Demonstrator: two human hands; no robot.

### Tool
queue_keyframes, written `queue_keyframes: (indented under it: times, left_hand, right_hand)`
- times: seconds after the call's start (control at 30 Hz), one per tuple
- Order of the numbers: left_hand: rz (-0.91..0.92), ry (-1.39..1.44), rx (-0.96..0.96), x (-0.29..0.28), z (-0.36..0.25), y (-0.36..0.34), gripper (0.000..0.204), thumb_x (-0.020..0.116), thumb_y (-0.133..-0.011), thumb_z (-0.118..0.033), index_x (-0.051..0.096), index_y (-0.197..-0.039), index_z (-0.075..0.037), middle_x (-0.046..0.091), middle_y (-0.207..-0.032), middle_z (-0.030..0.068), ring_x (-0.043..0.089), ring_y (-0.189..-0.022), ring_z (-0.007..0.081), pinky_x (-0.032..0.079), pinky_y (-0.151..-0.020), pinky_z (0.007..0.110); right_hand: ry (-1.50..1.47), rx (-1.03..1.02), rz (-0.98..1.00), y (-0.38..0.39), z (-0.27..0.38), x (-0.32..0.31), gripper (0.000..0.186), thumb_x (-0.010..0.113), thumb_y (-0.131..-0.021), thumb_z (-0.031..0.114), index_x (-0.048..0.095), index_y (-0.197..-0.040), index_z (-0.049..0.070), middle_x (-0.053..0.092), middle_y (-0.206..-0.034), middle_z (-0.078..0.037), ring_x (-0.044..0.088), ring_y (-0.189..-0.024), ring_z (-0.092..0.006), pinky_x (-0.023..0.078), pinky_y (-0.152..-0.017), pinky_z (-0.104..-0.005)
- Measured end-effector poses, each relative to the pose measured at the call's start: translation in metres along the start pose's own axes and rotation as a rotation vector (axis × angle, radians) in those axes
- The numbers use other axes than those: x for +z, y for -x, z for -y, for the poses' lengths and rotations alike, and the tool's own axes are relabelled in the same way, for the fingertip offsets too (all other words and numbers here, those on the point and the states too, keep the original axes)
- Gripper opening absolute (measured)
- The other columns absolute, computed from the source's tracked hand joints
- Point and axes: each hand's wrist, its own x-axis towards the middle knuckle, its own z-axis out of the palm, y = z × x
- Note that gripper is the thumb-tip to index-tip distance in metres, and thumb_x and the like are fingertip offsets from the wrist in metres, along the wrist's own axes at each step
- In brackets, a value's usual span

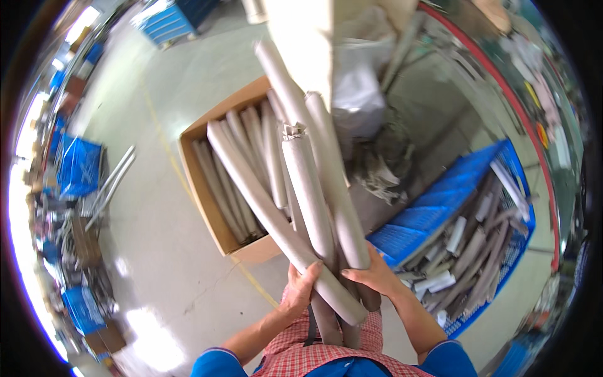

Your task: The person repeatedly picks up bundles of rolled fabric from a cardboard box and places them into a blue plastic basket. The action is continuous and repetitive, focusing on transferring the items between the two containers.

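Note:
Between my two hands is a bundle of long grey-beige tubes (pixel 308 195), held in front of my checked apron. My left hand (pixel 303 284) grips the bundle's left side, its thumb over a tube that slants up to the left. On the right side my right hand (pixel 370 275) wraps round the lower part of another tube. The far ends fan out; one has a crumpled, torn-looking end. Beyond my left hand a cardboard box (pixel 233 250) holds several similar tubes, and the bundle's upper part overlaps its right side.
At the right, a blue plastic crate (pixel 433 195) contains many short tube pieces and white rolls. A whitish plastic bag (pixel 358 81) stands behind it. A red-edged table (pixel 490 63) runs along the far right. Blue bins (pixel 78 166) and loose rods (pixel 112 185) are at the left.

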Motion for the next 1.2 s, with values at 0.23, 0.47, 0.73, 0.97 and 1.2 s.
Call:
queue_keyframes:
  times: [0.23, 0.47, 0.73, 0.97, 1.2]
  left_hand:
    - [-0.085, 0.126, 0.255, -0.159, -0.07, -0.169, 0.046, 0.063, -0.086, -0.033, 0.049, -0.118, -0.003, 0.056, -0.102, 0.0069, 0.057, -0.088, 0.0174, 0.051, -0.077, 0.035]
    - [-0.497, -0.66, 0.143, -0.28, -0.078, -0.343, 0.101, 0.066, -0.066, -0.034, 0.012, -0.147, -0.007, 0.038, -0.131, 0.0281, 0.049, -0.113, 0.0403, 0.043, -0.093, 0.044]
    - [-0.417, -0.471, 0.222, -0.334, 0.057, -0.337, 0.097, 0.064, -0.067, -0.024, 0.013, -0.147, -0.004, 0.04, -0.13, 0.023, 0.045, -0.113, 0.0344, 0.038, -0.098, 0.043]
    - [-0.217, 0.022, 0.216, -0.305, 0.007, -0.364, 0.07, 0.052, -0.07, -0.013, 0.033, -0.138, -0.013, 0.05, -0.116, 0.0134, 0.051, -0.104, 0.0288, 0.05, -0.084, 0.045]
    - [-0.235, -0.148, 0.097, -0.326, 0.037, -0.372, 0.056, 0.057, -0.08, -0.016, 0.038, -0.133, -0.009, 0.053, -0.116, 0.0119, 0.052, -0.107, 0.0273, 0.048, -0.089, 0.043]
  right_hand:
    - [-0.136, 0.164, 0.305, -0.249, -0.017, 0.113, 0.066, 0.077, -0.075, 0.029, 0.046, -0.125, -0.002, 0.06, -0.111, -0.013, 0.06, -0.098, -0.0201, 0.051, -0.085, -0.0339]
    - [0.449, 0.027, -0.055, -0.434, -0.137, 0.077, 0.064, 0.071, -0.074, 0.019, 0.042, -0.124, -0.007, 0.059, -0.109, -0.02, 0.058, -0.101, -0.0279, 0.046, -0.09, -0.0375]
    - [0.584, -0.016, -0.149, -0.361, -0.21, 0.12, 0.084, 0.071, -0.076, 0.038, 0.032, -0.138, -0.002, 0.055, -0.12, -0.028, 0.058, -0.107, -0.0378, 0.047, -0.09, -0.0416]
    - [0.738, -0.285, -0.257, -0.396, -0.209, 0.154, 0.067, 0.069, -0.081, 0.025, 0.037, -0.133, -0.002, 0.059, -0.114, -0.026, 0.059, -0.1, -0.0409, 0.049, -0.082, -0.0458]
    - [0.839, -0.305, -0.187, -0.395, -0.24, 0.165, 0.083, 0.069, -0.081, 0.02, 0.018, -0.143, -0.001, 0.045, -0.126, -0.025, 0.05, -0.11, -0.0417, 0.049, -0.086, -0.0459]
